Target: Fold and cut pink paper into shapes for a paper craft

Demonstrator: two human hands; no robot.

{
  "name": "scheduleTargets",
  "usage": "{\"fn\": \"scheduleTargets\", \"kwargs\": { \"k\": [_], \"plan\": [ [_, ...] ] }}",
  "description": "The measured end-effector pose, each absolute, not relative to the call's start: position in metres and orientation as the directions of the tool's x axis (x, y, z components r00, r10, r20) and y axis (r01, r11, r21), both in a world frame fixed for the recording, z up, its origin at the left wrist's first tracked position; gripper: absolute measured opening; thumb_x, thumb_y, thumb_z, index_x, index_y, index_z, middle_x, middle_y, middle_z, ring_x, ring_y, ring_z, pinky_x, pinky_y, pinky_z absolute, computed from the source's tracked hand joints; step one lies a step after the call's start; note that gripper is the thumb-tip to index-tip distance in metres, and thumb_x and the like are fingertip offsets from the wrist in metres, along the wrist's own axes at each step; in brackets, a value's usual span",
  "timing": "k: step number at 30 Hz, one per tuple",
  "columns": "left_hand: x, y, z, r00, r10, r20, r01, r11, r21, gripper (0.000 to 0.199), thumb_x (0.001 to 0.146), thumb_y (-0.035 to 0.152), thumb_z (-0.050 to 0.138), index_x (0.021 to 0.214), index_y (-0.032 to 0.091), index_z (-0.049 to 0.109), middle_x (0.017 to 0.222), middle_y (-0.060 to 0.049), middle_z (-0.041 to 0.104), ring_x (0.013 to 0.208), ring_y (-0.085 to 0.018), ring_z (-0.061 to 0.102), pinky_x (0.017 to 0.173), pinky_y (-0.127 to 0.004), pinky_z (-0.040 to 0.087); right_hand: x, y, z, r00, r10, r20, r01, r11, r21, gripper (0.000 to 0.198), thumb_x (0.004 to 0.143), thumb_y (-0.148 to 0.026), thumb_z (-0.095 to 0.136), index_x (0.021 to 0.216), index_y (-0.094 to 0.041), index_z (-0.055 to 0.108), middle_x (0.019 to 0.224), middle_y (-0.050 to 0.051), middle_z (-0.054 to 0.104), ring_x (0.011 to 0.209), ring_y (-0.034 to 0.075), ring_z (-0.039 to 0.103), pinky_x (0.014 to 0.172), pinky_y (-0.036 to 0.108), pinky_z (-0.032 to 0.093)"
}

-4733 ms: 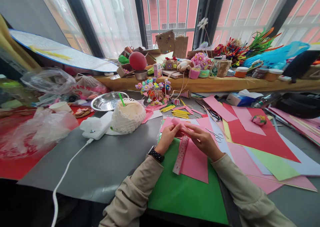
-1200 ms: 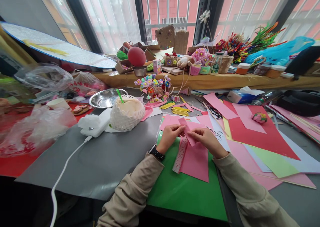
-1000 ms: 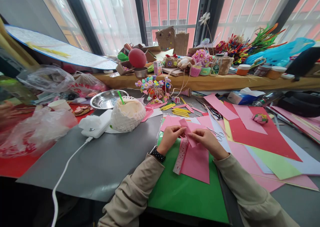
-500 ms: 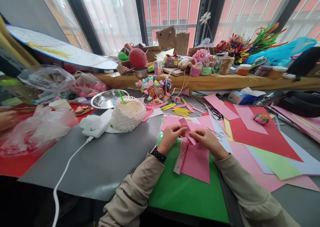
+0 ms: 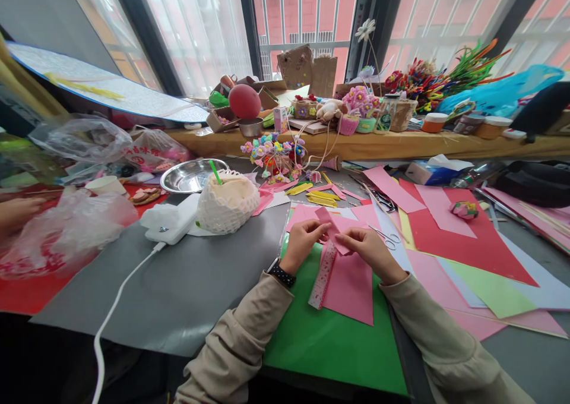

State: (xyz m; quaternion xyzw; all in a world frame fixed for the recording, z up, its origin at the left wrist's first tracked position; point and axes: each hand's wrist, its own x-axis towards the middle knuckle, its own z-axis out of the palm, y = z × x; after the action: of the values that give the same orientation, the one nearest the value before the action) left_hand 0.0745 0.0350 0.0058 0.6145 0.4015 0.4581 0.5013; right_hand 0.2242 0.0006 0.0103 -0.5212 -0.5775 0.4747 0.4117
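Observation:
Between my two hands, above the table, is a small strip of pink paper (image 5: 332, 229). My left hand (image 5: 304, 246) pinches its left side between thumb and fingers. On the lower right side of the strip, my right hand (image 5: 367, 249) has its thumb and fingers closed. Below them lies a larger pink sheet (image 5: 351, 291), partly hidden by a patterned pink ruler (image 5: 322, 276) at its left edge. Both rest on a green mat (image 5: 329, 350). Scissors (image 5: 388, 239) with pale handles lie just right of my right hand, their blades partly hidden.
Folded yellow paper pieces (image 5: 323, 198) lie beyond my hands. Left of the mat stand a coconut in white foam netting (image 5: 227, 205) and a white device (image 5: 173, 223) with a cable. Coloured sheets, including a red one (image 5: 481, 249), cover the right side. Another person's hand (image 5: 15, 214) shows far left.
Almost nothing differs. The pink strip and my fingers have shifted very slightly, and the view has moved a touch. Both hands keep their hold.

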Motion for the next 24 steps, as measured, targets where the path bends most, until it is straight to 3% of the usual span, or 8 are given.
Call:
{"fn": "scheduleTargets", "kwargs": {
  "k": [10,13,17,24],
  "plan": [
    [0.074,0.0359,0.0062,0.237,0.958,0.159,0.051,-0.176,0.983,0.026,0.068,0.035,0.056,0.055,0.012,0.054,0.049,0.003,0.051,0.047,-0.009,0.051,0.047,-0.018,0.04,0.2301,0.0035,0.0105,-0.2,0.978,-0.056,0.288,0.004,-0.958,0.03,0.066,-0.042,0.055,0.058,-0.013,0.053,0.054,0.0,0.054,0.05,0.011,0.051,0.05,0.023,0.041],
    [0.0745,0.0356,0.0045,0.349,0.926,0.147,0.065,-0.18,0.982,0.025,0.067,0.035,0.057,0.058,0.012,0.056,0.051,0.002,0.053,0.048,-0.009,0.052,0.048,-0.018,0.041,0.2312,0.0045,0.0112,-0.146,0.989,0.004,0.302,0.049,-0.952,0.03,0.067,-0.043,0.053,0.063,-0.013,0.056,0.06,0.001,0.055,0.057,0.012,0.052,0.052,0.022,0.042],
    [0.0748,0.0339,0.0027,0.513,0.85,0.118,0.086,-0.187,0.979,0.024,0.067,0.035,0.058,0.063,0.011,0.059,0.056,0.0,0.057,0.052,-0.01,0.054,0.05,-0.019,0.041,0.2272,0.0037,0.0089,-0.071,0.993,0.095,0.161,0.105,-0.981,0.025,0.069,-0.039,0.054,0.073,-0.015,0.057,0.071,0.002,0.057,0.066,0.013,0.053,0.06,0.024,0.044],
    [0.0744,0.0333,0.0015,0.516,0.844,0.147,0.097,-0.228,0.969,0.027,0.068,0.038,0.056,0.064,0.011,0.06,0.056,-0.001,0.058,0.052,-0.011,0.054,0.05,-0.019,0.041,0.2253,0.0031,0.0051,0.0,0.99,0.141,0.203,0.138,-0.969,0.027,0.066,-0.042,0.055,0.063,-0.015,0.054,0.059,0.0,0.053,0.056,0.011,0.048,0.054,0.023,0.04]
  ]
}}
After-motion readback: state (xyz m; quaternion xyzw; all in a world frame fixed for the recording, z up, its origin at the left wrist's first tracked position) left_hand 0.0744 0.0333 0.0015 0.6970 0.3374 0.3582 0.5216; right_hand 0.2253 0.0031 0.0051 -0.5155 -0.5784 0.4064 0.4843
